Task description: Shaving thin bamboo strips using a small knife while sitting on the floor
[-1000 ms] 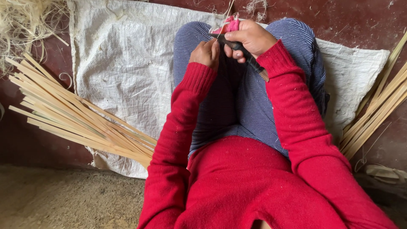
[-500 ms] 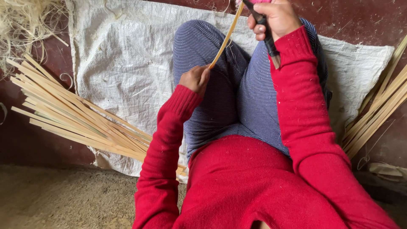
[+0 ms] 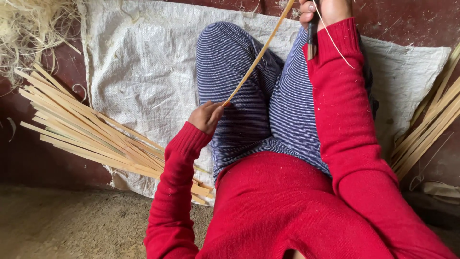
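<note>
My left hand [image 3: 206,116] pinches the near end of a long thin bamboo strip [image 3: 258,53] that slants up and to the right over my striped trousers [image 3: 249,91]. At the top edge my right hand [image 3: 326,10] is closed around a dark-handled knife [image 3: 312,37] whose blade points down toward my red sleeve. The strip runs up to that hand. A fine pale sliver [image 3: 333,38] curls off beside the knife.
A white woven sack [image 3: 143,72] lies under my legs. A fan of split bamboo strips [image 3: 86,129] lies on the left, another bundle [image 3: 429,124] at the right edge. Pale shavings [image 3: 28,29] pile at the top left. Dirt floor is in front.
My hands have drawn apart: the left came down toward my lap with the strip's end, the right rose to the top edge with the knife. A thin sliver now trails off.
</note>
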